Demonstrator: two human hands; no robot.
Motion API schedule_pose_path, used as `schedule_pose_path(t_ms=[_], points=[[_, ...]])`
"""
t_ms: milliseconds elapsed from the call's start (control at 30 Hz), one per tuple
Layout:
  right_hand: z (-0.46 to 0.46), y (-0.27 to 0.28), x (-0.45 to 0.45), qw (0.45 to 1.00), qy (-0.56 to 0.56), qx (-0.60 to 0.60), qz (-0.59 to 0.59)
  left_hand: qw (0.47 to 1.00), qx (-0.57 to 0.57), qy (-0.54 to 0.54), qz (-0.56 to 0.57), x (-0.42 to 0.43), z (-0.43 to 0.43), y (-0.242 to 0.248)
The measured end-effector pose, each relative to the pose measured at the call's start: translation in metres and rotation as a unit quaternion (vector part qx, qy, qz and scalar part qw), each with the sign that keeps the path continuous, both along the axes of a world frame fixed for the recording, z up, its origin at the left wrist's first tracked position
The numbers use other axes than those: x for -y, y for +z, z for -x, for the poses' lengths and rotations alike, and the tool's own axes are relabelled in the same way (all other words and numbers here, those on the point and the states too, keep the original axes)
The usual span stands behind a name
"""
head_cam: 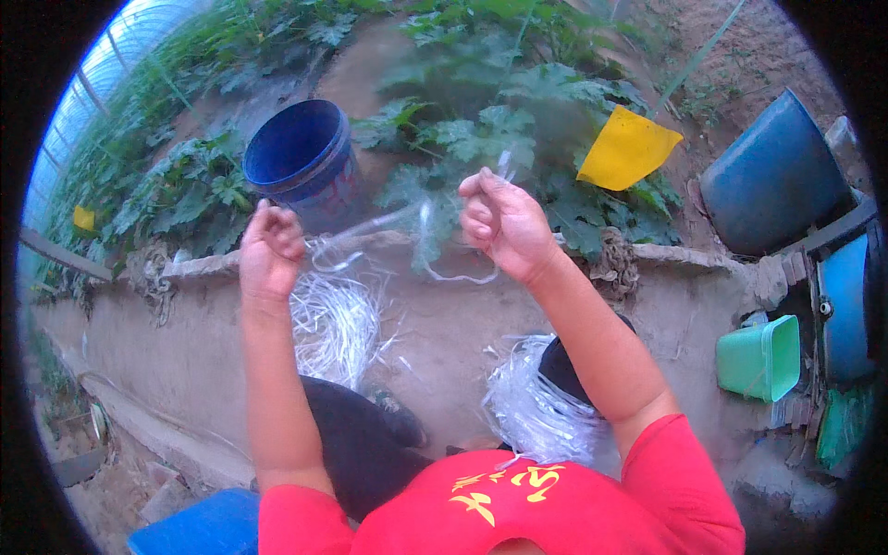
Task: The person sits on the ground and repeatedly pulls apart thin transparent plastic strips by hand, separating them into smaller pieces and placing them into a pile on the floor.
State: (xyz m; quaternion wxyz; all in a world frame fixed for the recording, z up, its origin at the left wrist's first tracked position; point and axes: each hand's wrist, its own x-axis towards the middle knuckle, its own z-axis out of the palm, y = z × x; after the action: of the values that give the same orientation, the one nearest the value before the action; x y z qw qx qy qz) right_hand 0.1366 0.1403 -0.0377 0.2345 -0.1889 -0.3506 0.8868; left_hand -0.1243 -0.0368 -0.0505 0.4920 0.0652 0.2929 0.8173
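My right hand (pixel 510 225) is raised at the middle, thumb and fingers pinched on a translucent plastic strand (pixel 454 279). A short end of it sticks up past the fingertips. The strand loops down and back towards my left hand (pixel 272 243), which is curled and blurred by motion, its fingers closed at the other part of the strand. Below my left hand a loose heap of white plastic strands (pixel 338 326) lies on the ground. A second bundle of strands (pixel 538 409) lies by my right leg, under my right forearm.
A blue bucket (pixel 302 149) stands beyond the low ledge (pixel 215 266) among leafy plants (pixel 479 132). A yellow card (pixel 628 149) hangs at right. Further right are a large dark blue container (pixel 773 180) and a light green square tub (pixel 760 359). A blue object (pixel 201 524) lies lower left.
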Motion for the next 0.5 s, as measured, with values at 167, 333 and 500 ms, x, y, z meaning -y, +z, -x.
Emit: schedule_pose_path(t_ms=[167, 333, 500], points=[[0.016, 0.001, 0.013, 0.995, -0.076, -0.062, 0.036, 0.834, -0.315, -0.435, 0.126, -0.021, -0.114, -0.009], [0.015, 0.007, 0.019, 0.990, 0.016, -0.107, 0.086, 0.977, 0.035, -0.209, -0.001, -0.057, -0.119, -0.012], [-0.005, 0.004, -0.006, 1.000, 0.000, -0.018, 0.025, 0.979, 0.106, -0.047, -0.170, -0.017, 0.022, -0.016]])
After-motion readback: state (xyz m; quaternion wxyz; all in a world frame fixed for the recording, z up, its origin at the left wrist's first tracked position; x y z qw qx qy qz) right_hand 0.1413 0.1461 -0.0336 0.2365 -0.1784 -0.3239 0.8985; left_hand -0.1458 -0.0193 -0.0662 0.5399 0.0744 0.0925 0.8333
